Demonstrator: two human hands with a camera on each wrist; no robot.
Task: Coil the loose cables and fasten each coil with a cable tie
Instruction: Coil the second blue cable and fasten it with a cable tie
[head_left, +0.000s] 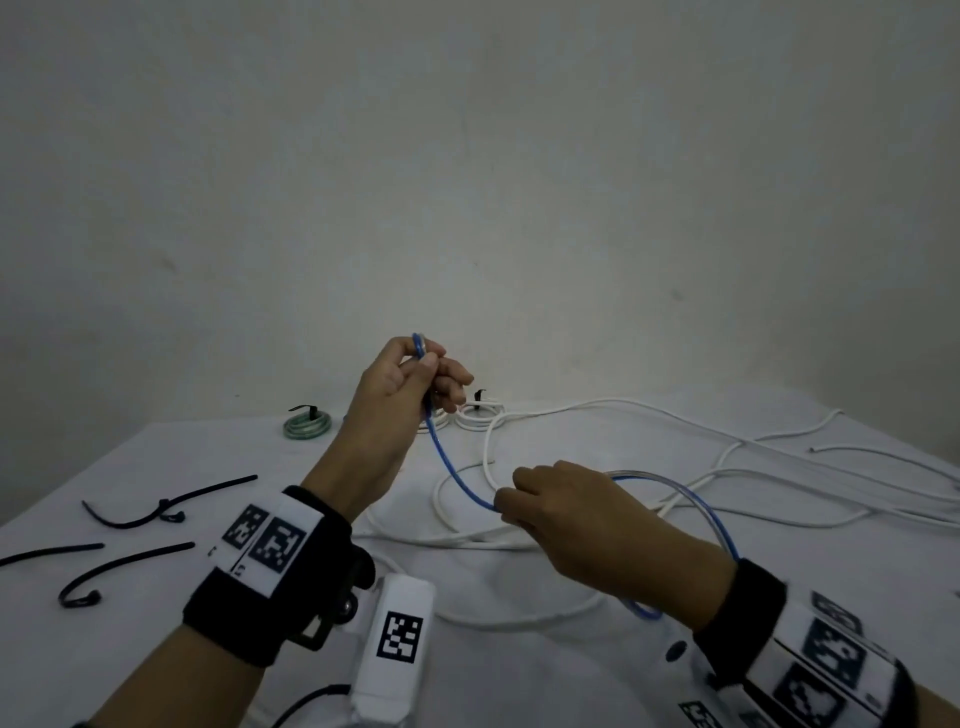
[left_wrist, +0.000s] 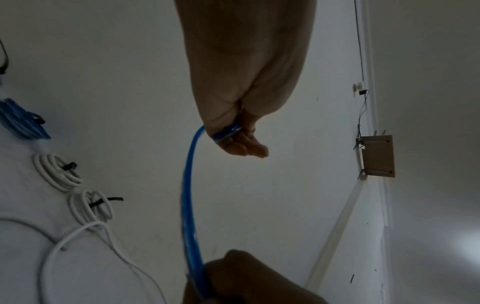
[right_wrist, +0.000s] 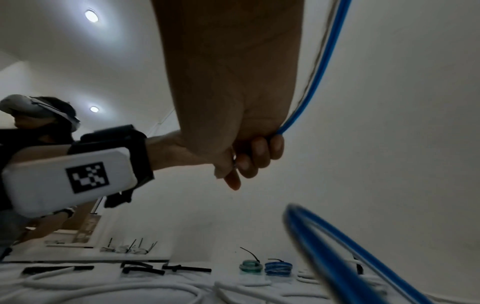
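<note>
A thin blue cable (head_left: 457, 478) hangs in the air between both hands above the white table (head_left: 218, 452). My left hand (head_left: 423, 371) is raised and pinches the cable's end; in the left wrist view the fingers (left_wrist: 244, 147) curl round the blue cable (left_wrist: 188, 195). Lower and to the right, my right hand (head_left: 511, 506) grips the same cable. From there the cable arcs back over the right wrist and loops down toward the table. In the right wrist view the blue cable (right_wrist: 319, 72) runs into the right hand (right_wrist: 249, 162).
Long loose white cables (head_left: 623, 410) sprawl over the middle and right of the table. Black cable ties (head_left: 166, 506) lie at the left. Tied coils sit at the back: a green coil (head_left: 307, 425), white coils (head_left: 480, 415) and a blue coil (right_wrist: 278, 268).
</note>
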